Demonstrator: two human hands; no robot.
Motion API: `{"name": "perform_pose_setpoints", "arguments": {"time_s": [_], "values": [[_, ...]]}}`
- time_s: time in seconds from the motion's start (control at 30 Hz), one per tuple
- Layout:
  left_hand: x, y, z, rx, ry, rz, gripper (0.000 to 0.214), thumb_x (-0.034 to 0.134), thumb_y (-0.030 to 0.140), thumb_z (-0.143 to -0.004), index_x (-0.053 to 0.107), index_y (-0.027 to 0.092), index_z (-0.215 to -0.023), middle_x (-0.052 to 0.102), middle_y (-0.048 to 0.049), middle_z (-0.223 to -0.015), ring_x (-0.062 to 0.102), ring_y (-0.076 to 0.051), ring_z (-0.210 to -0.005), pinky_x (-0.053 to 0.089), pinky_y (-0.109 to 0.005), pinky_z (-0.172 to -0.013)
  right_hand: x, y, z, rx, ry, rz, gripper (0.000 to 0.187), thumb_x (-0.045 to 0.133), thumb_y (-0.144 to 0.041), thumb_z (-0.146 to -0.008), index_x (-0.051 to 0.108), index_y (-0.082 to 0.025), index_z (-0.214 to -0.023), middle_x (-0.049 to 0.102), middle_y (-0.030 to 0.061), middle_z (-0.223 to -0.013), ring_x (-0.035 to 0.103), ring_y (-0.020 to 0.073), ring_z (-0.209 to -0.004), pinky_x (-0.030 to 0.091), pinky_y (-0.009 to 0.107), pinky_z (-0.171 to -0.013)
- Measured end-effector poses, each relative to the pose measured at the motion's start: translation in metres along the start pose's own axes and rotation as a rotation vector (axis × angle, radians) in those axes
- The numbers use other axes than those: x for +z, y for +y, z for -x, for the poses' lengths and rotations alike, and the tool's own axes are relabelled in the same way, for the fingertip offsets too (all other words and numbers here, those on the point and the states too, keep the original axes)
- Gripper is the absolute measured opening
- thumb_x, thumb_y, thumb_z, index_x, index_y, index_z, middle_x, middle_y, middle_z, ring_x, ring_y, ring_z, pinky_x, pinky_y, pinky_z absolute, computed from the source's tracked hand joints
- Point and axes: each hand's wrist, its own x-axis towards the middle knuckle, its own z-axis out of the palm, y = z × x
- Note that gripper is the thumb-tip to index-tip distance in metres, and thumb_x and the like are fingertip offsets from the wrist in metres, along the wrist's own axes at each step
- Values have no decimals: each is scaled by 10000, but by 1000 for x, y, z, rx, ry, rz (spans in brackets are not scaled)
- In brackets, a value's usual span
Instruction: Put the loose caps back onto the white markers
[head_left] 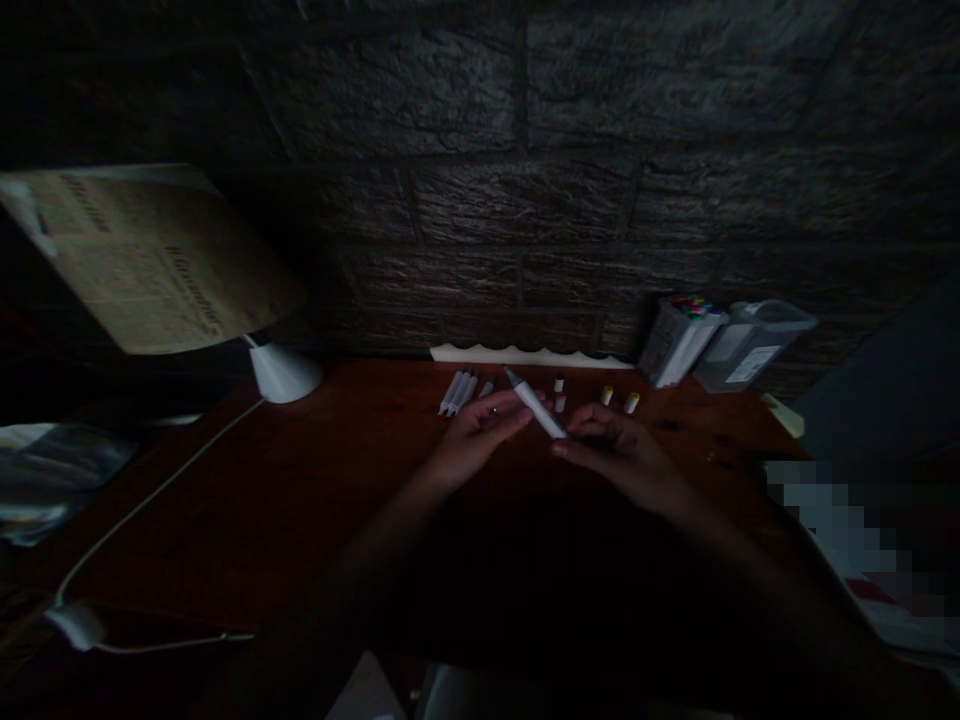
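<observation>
A white marker [535, 404] lies slanted between my two hands above a dark wooden desk [315, 500]. My right hand [611, 445] pinches its lower end, fingers closed on it. My left hand [480, 428], with a ring on one finger, has its fingers stretched toward the marker's middle and touches it. Several white markers [458, 392] lie side by side just beyond my left hand. Small loose caps [619, 398], some yellow-tipped, stand on the desk beyond my right hand.
A lamp with a printed paper shade [150, 255] and white base [283, 372] stands at the left; its cord [142, 510] runs to a switch. A box of coloured markers [679, 340] and a clear container [750, 345] sit at the back right by the brick wall.
</observation>
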Motion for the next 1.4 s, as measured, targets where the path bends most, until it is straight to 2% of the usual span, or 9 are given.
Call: {"name": "perform_pose_setpoints", "arguments": {"time_s": [0.13,0.27,0.4,0.53,0.7,0.83,0.9,1.07,1.4], "values": [[-4,-10,-5,124,226,-469,310,623,344,-845,649,185,-1110,684,-88,-1126,614,-231,-1050,453,-386,-954,-22,-2,-6,110,140,-219,327,742,-371,-743,665,-270,-1045,728,5,-894,624,129,-745,475,240,-633],[-2,-31,-11,175,195,-838,392,605,330,-860,577,212,-1233,603,-92,-1285,504,-248,-1231,362,-425,-1070,-30,-2,-9,113,251,-326,226,740,-383,-742,688,-264,-927,734,-8,-896,536,82,-613,436,197,-547],[0,-44,-16,137,203,-942,360,578,290,-874,598,185,-1218,609,-113,-1272,497,-263,-1231,351,-438,-1076,-27,-2,-10,100,261,-361,194,742,-372,-737,688,-255,-882,722,-17,-883,500,70,-590,396,178,-507],[-1,-41,-17,32,248,-699,208,666,247,-805,704,206,-1006,700,-76,-1048,603,-251,-1032,417,-427,-998,-29,-4,-10,99,297,-415,228,797,-346,-670,698,-233,-842,645,-35,-711,490,67,-555,391,181,-493],[2,-20,-10,-136,191,252,392,746,273,-745,664,222,-1124,676,-16,-868,624,-128,-762,496,-258,-735,-28,-10,-5,13,221,-445,195,810,-297,-661,702,-243,-814,610,-47,-710,493,51,-556,410,168,-500],[6,-9,-5,-212,155,712,205,779,245,-718,675,176,-880,630,13,-751,571,-78,-637,474,-202,-622,-18,-14,3,-68,178,-319,191,797,-301,-692,692,-256,-846,621,-43,-699,529,66,-559,428,169,-480],[9,-8,-4,-218,158,761,170,779,233,-718,648,162,-799,605,21,-696,543,-71,-591,462,-196,-587,-11,-15,6,-107,176,-203,186,771,-304,-728,688,-257,-887,621,-41,-684,537,76,-550,444,180,-477],[16,-9,-2,-259,126,735,207,772,254,-727,665,147,-868,587,19,-667,533,-77,-576,443,-201,-555,2,-15,10,-207,258,66,142,700,-302,-801,694,-258,-936,651,-26,-730,549,83,-544,466,196,-483],[21,-12,0,-222,136,614,160,763,252,-732,678,164,-835,632,-2,-747,552,-88,-636,432,-217,-590,4,-10,13,-374,337,381,178,672,-265,-824,673,-255,-1001,707,19,-979,678,175,-866,577,285,-761]]}}
